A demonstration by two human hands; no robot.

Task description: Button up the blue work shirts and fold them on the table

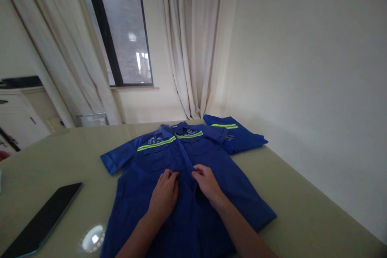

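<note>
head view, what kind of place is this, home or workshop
Probably a room in a home: cream curtains frame a dark window, and a blue work shirt lies on a plain table.

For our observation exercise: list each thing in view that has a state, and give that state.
Shirt: spread flat on table, front up.
Second shirt: folded, by the wall.
Tablet: screen dark, lying flat.
Curtains: drawn apart.
Left hand: fingers at shirt placket.
Right hand: pinching placket.
</note>
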